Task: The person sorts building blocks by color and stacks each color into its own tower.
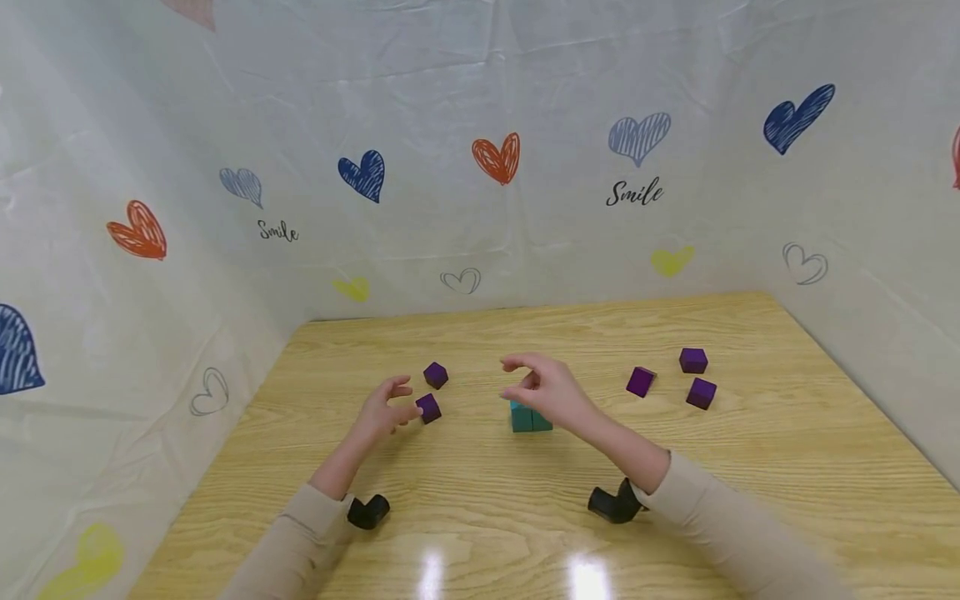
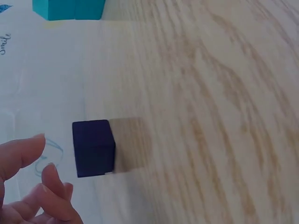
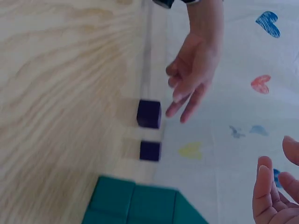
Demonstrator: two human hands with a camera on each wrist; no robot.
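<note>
My left hand (image 1: 381,412) reaches in beside a purple cube (image 1: 428,408), its fingers loosely bent; the left wrist view shows a gap between the fingertips (image 2: 38,144) and that cube (image 2: 93,149). Just behind it sits a second purple cube (image 1: 436,375). In the head view my right hand (image 1: 551,392) overlaps a cluster of teal blocks (image 1: 522,419), hiding part of it. Thumb and forefinger are spread apart with nothing between them. The right wrist view has the teal blocks (image 3: 131,200) side by side, apart from the right hand (image 3: 275,196).
Three more purple cubes lie on the right of the wooden table (image 1: 465,483): one (image 1: 641,382) nearer the middle, one (image 1: 693,361) farther back, one (image 1: 701,393) in front. A white sheet (image 1: 420,242) printed with hearts borders the table's back and sides. Black devices (image 1: 367,512) sit at both wrists.
</note>
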